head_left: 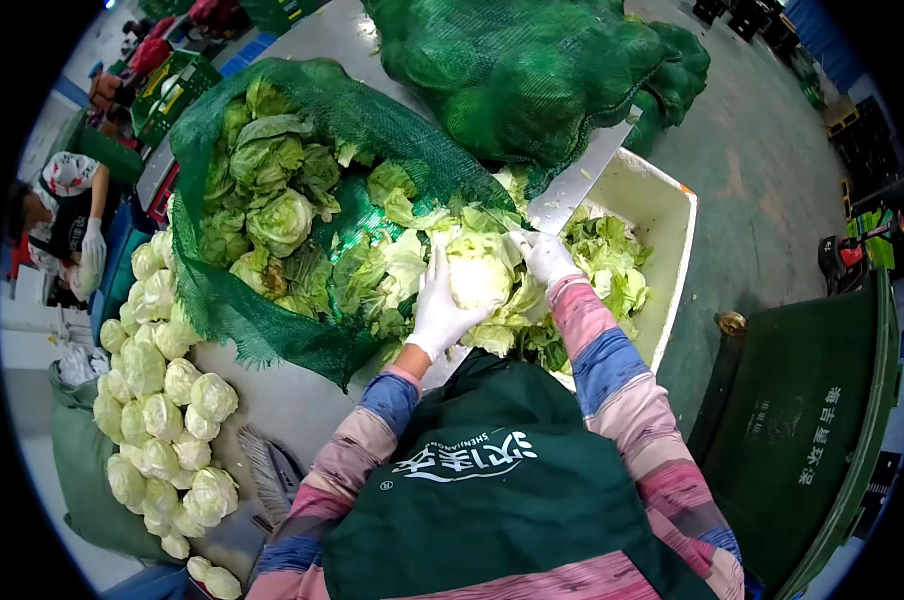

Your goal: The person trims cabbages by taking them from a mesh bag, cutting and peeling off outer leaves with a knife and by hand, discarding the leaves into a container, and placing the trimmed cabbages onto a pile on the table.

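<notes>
A pale, partly stripped lettuce head [479,277] sits in front of me among loose green leaves. My left hand [440,312], in a white glove, is wrapped round its left side and underside. On the far right side of the head, my gloved right hand [549,260] has its fingers closed at the edge of an outer leaf. Its fingertips are partly hidden. An open green mesh sack [262,335] lies to the left, with several untrimmed lettuce heads [280,222] inside. Torn leaves [372,275] spill from its mouth towards my hands.
Trimmed lettuce heads [162,420] are piled at the left of the table [272,390]. A full mesh sack [512,90] lies at the back. On the right stand a white foam box [677,240] with leaves and a large green bin [802,430]. A co-worker [72,215] is at far left.
</notes>
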The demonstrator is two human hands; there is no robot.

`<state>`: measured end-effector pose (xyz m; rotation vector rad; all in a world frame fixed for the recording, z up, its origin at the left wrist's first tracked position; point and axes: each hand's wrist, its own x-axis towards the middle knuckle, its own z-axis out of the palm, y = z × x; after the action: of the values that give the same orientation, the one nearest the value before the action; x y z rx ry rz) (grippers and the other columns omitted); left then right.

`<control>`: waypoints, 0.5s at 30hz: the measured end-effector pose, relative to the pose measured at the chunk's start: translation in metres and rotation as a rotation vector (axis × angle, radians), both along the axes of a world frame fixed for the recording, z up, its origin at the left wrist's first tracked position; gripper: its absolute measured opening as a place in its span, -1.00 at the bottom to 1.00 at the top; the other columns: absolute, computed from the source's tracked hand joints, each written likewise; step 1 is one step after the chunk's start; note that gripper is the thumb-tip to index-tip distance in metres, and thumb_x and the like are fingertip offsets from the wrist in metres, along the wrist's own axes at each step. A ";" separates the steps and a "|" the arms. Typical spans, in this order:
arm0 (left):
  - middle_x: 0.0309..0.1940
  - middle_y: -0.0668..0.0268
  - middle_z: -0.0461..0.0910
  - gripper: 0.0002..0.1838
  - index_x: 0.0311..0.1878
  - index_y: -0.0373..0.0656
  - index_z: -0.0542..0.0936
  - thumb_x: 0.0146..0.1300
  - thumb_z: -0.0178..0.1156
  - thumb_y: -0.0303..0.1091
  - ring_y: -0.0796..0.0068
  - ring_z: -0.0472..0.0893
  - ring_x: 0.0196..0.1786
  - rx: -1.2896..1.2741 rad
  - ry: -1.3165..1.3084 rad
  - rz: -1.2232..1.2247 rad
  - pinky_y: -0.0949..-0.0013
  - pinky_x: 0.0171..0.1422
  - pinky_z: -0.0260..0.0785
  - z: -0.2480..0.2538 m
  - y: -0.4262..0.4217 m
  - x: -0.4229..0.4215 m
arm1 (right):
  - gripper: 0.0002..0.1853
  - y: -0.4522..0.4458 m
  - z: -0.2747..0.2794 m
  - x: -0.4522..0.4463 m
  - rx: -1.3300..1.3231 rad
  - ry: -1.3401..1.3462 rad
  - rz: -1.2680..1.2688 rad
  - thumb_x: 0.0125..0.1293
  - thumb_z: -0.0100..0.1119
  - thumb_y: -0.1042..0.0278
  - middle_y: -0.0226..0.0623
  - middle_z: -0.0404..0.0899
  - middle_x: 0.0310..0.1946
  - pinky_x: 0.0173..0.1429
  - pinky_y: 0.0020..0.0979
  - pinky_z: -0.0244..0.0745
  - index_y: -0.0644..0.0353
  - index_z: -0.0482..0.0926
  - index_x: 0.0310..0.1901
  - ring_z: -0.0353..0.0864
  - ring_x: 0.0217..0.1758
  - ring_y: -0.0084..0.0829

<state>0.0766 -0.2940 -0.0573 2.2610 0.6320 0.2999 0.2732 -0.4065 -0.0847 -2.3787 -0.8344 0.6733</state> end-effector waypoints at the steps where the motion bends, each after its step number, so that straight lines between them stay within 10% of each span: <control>1: 0.45 -0.17 0.02 0.34 0.47 -0.40 -0.13 -0.23 0.50 0.03 -0.16 0.14 0.43 0.006 -0.004 -0.001 0.14 0.51 0.00 -0.003 0.003 -0.005 | -0.50 0.000 0.002 -0.003 0.006 -0.004 -0.001 0.40 -0.10 -0.14 -0.01 0.62 -0.08 0.15 -0.17 0.43 0.05 0.59 0.09 0.58 0.03 -0.06; 7: 0.36 -0.26 0.13 0.30 0.46 -0.40 -0.05 -0.21 0.54 0.01 -0.01 0.15 0.45 -0.191 -0.052 0.198 0.22 0.52 -0.03 -0.008 -0.002 -0.034 | -0.49 -0.028 -0.033 -0.035 0.013 0.003 -0.179 0.37 -0.07 -0.21 0.02 0.62 -0.10 0.08 -0.14 0.46 -0.03 0.59 0.10 0.58 0.00 0.02; 13: 0.32 -0.10 0.25 0.12 0.39 -0.34 0.14 -0.19 0.54 -0.08 0.00 0.25 0.37 -0.245 -0.050 0.127 0.18 0.47 0.09 0.001 -0.013 -0.030 | 0.00 -0.022 0.056 -0.055 0.185 -0.170 -0.023 0.19 0.09 -0.36 0.10 0.58 -0.04 0.01 -0.18 0.52 0.07 -0.04 0.49 0.62 -0.06 -0.01; 15: 0.33 -0.07 0.25 0.08 0.39 -0.34 0.16 -0.14 0.52 -0.09 0.04 0.24 0.39 -0.112 -0.008 0.077 0.18 0.48 0.08 0.004 -0.019 -0.029 | 0.00 -0.017 0.072 -0.062 0.077 -0.145 0.107 0.08 0.19 -0.40 0.00 0.59 0.01 0.08 -0.20 0.51 0.11 0.17 0.43 0.63 -0.02 -0.08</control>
<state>0.0472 -0.3125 -0.0533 2.1312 0.7147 0.3039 0.2114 -0.4237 -0.0125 -2.3481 -1.0369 0.5051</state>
